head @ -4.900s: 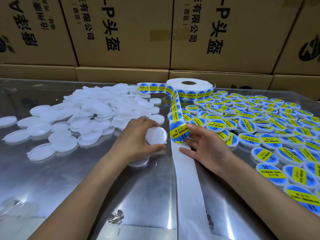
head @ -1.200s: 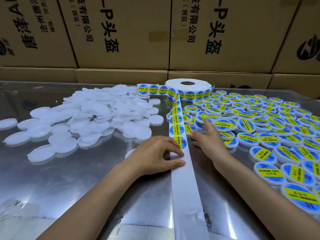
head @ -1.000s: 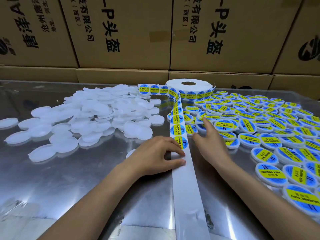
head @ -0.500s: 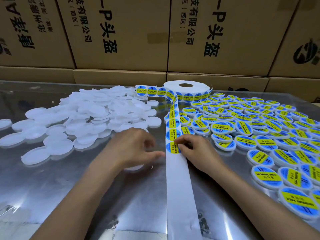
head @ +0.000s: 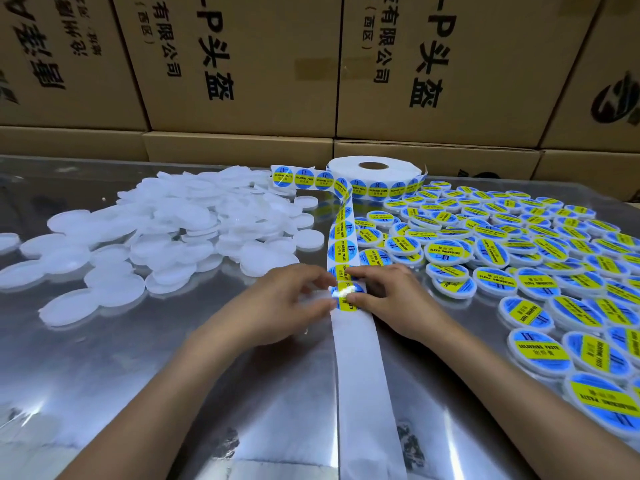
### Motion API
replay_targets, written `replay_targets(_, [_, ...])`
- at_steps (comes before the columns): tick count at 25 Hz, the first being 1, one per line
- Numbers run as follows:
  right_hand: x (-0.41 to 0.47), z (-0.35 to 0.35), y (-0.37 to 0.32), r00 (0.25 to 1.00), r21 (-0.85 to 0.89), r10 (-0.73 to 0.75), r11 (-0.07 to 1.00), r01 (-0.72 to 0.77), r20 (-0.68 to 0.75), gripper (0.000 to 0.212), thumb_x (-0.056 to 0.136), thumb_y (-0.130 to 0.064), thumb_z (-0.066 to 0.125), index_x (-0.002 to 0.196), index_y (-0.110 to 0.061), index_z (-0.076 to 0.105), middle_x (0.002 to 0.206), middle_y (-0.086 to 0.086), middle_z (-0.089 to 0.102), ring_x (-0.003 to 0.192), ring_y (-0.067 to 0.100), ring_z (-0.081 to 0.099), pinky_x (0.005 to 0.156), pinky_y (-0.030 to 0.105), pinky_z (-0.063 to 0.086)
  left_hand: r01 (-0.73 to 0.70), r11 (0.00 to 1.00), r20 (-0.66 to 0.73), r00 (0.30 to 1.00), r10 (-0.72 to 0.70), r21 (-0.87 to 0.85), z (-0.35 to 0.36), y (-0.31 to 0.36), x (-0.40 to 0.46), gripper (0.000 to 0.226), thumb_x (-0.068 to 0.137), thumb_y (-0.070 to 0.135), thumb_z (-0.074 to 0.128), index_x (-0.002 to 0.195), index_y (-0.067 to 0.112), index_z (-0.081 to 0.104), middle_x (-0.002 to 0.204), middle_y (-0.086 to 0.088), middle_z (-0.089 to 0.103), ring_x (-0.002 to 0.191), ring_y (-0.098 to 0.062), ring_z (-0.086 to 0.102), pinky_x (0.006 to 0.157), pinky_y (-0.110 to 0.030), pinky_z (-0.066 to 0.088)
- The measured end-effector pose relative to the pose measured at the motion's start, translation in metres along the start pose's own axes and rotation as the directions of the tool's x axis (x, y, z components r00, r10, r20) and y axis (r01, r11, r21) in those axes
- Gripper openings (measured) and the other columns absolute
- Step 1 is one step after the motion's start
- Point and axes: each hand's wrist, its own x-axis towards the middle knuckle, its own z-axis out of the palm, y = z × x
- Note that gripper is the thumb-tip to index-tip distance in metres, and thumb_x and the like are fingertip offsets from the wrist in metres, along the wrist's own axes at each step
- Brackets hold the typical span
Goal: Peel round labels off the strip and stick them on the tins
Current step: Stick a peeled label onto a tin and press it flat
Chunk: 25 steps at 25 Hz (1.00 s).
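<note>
Two hands meet at the lowest blue-and-yellow round label (head: 344, 296) on the white backing strip (head: 360, 368): the right hand (head: 391, 299) pinches its lifting edge, the left hand (head: 280, 306), fingers curled, brings a plain white tin (head: 317, 299) alongside to receive it. Half a second ago the label lay flat. Labelled tins (head: 519, 258) crowd the steel bench (head: 138, 375) on the right.

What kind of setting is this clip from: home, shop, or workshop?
Most likely a small packing or labelling workshop: stacked printed cartons behind a metal table, a big label roll, and piles of plain white tins beside labelled tins.
</note>
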Motion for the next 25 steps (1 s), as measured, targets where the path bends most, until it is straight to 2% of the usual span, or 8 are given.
replay_targets(3, [-0.001, 0.0, 0.0, 1.0, 0.027, -0.014, 1.0, 0.014, -0.015, 0.038, 0.082, -0.033, 0.071, 0.119, -0.031, 0.064, 0.059, -0.031, 0.046, 0.088, 0.013, 0.039, 0.077, 0.025, 0.033, 0.053, 0.993, -0.105, 0.992, -0.064, -0.11, 0.009, 0.004, 0.005, 0.02, 0.093, 0.041, 0.05, 0.099, 0.033, 0.067, 0.092, 0.013, 0.068, 0.087, -0.002, 0.059, 0.078, -0.022, 0.046])
replay_targets(7, [-0.002, -0.003, -0.002, 0.999, 0.059, 0.012, 0.998, -0.009, -0.044, 0.03, 0.081, -0.026, 0.073, 0.11, -0.031, 0.067, 0.082, -0.021, 0.061, 0.082, 0.007, 0.048, 0.073, 0.024, 0.036, 0.051, 0.987, -0.229, 0.97, -0.086, -0.154, 0.014, -0.003, 0.012, 0.014, 0.094, 0.033, 0.053, 0.088, 0.033, 0.066, 0.083, 0.022, 0.064, 0.081, 0.005, 0.053, 0.069, -0.004, 0.037])
replay_targets(9, [-0.003, -0.004, -0.003, 0.998, 0.048, 0.018, 0.999, -0.015, -0.057, 0.028, 0.08, -0.026, 0.073, 0.106, -0.035, 0.066, 0.094, -0.016, 0.065, 0.076, -0.009, 0.05, 0.071, 0.021, 0.037, 0.075, 0.986, -0.255, 0.961, -0.11, -0.146, 0.017, -0.008, 0.013, 0.011, 0.093, 0.028, 0.055, 0.091, 0.03, 0.066, 0.086, 0.019, 0.064, 0.082, 0.003, 0.055, 0.069, -0.004, 0.036])
replay_targets(11, [-0.005, -0.005, -0.004, 0.998, 0.019, 0.02, 1.0, -0.019, -0.058, 0.027, 0.08, -0.027, 0.073, 0.102, -0.038, 0.064, 0.093, -0.016, 0.064, 0.071, -0.017, 0.049, 0.067, 0.017, 0.037, 0.071, 0.995, -0.258, 0.962, -0.087, -0.071, 0.021, -0.012, 0.014, 0.014, 0.091, 0.026, 0.058, 0.103, 0.025, 0.066, 0.098, 0.012, 0.065, 0.093, -0.004, 0.056, 0.078, -0.011, 0.04])
replay_targets(14, [-0.006, -0.007, -0.007, 0.998, 0.007, 0.03, 1.0, -0.03, -0.056, 0.024, 0.08, -0.027, 0.073, 0.1, -0.037, 0.064, 0.092, -0.017, 0.064, 0.085, -0.006, 0.059, 0.074, 0.021, 0.043, -0.015, 0.998, -0.174, 0.984, 0.025, 0.055, 0.026, -0.012, 0.015, 0.043, 0.09, 0.034, 0.06, 0.131, 0.024, 0.053, 0.128, 0.007, 0.054, 0.118, -0.011, 0.045, 0.099, -0.018, 0.031])
replay_targets(18, [-0.006, -0.009, -0.008, 0.998, -0.044, 0.019, 0.999, -0.021, -0.054, 0.026, 0.081, -0.03, 0.071, 0.105, -0.037, 0.063, 0.105, -0.012, 0.069, 0.102, 0.005, 0.06, 0.08, 0.025, 0.046, -0.09, 0.989, -0.007, 0.996, 0.092, 0.12, 0.031, -0.008, 0.014, 0.063, 0.086, 0.055, 0.055, 0.142, 0.035, 0.035, 0.14, 0.015, 0.043, 0.125, -0.005, 0.034, 0.095, -0.01, 0.021])
replay_targets(23, [-0.006, -0.008, -0.006, 0.997, -0.12, -0.064, 0.991, 0.058, -0.049, 0.013, 0.081, -0.041, 0.068, 0.09, -0.034, 0.063, 0.065, -0.018, 0.049, 0.072, -0.003, 0.045, 0.059, 0.017, 0.03, -0.095, 0.97, 0.043, 0.995, 0.087, 0.223, 0.031, -0.009, 0.014, 0.07, 0.083, 0.067, 0.046, 0.143, 0.031, 0.036, 0.147, 0.015, 0.036, 0.13, -0.004, 0.028, 0.101, -0.012, 0.017])
replay_targets(25, [-0.005, -0.007, -0.006, 0.995, -0.054, -0.086, 0.995, 0.083, -0.058, 0.016, 0.083, -0.044, 0.064, 0.083, -0.027, 0.063, 0.068, -0.012, 0.056, 0.077, -0.003, 0.048, 0.064, 0.023, 0.036, -0.093, 0.972, 0.071, 0.994, 0.079, 0.217, 0.03, -0.007, 0.014, 0.078, 0.079, 0.077, 0.04, 0.143, 0.032, 0.036, 0.149, 0.016, 0.034, 0.13, -0.003, 0.027, 0.101, -0.013, 0.016])
